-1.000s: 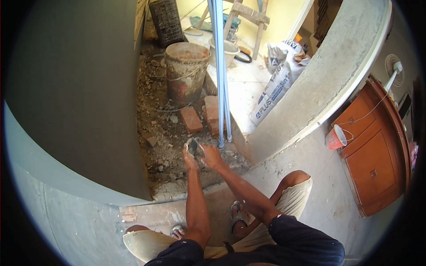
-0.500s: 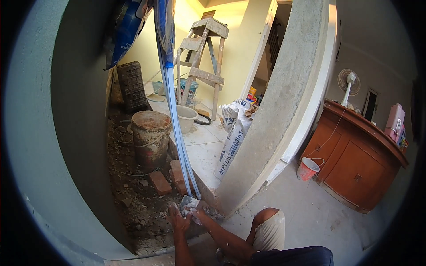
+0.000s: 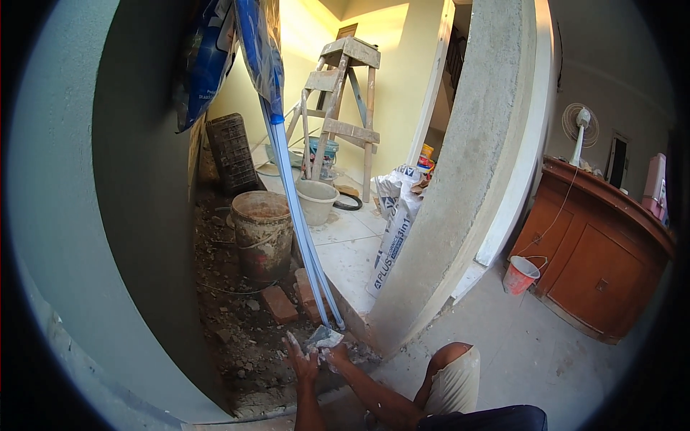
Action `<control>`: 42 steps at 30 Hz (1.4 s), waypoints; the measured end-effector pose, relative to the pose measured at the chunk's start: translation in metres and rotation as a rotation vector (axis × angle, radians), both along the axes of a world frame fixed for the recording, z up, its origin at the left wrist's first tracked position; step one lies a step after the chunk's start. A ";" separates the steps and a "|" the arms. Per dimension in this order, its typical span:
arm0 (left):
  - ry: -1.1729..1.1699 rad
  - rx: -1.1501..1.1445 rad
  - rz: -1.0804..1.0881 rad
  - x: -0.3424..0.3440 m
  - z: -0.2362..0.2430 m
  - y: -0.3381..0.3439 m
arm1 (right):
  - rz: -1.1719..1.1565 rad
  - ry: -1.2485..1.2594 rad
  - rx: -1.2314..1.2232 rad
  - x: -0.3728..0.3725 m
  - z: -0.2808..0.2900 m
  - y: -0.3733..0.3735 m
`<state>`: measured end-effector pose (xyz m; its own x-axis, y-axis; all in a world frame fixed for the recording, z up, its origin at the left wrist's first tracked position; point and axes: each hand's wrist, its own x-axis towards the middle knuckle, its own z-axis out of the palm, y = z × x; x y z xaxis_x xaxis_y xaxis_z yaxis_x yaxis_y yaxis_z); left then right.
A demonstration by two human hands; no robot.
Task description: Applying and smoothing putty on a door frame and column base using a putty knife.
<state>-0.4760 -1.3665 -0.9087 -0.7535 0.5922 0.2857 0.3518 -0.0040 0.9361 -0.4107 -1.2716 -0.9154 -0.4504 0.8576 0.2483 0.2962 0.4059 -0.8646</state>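
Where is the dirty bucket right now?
Head view, left of centre: the dirty bucket stands on the rubble, just left of the blue pipes, behind a brick.

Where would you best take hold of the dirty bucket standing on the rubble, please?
Grip the dirty bucket at its open top rim, coming straight down from above. It stands upright with the mouth facing up, the blue pipes lean close along its right side, and bricks lie at its foot, so the top looks like the freest way in. No handle is clearly visible.
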 end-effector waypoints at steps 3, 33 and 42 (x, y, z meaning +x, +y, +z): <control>-0.451 0.432 0.110 0.023 -0.001 0.030 | -0.218 0.301 -0.527 0.006 -0.027 0.029; -1.319 0.709 -0.228 -0.032 -0.014 0.004 | 0.310 -0.672 0.436 -0.011 0.105 -0.087; -1.427 0.722 -0.260 -0.042 -0.035 -0.006 | 0.355 -0.659 0.497 -0.015 0.076 -0.094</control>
<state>-0.5177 -1.3730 -0.9441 -0.5412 0.7993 -0.2611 -0.8370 -0.4820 0.2592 -0.4260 -1.3660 -0.8398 -0.8509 0.5033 0.1507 0.4560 0.8499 -0.2641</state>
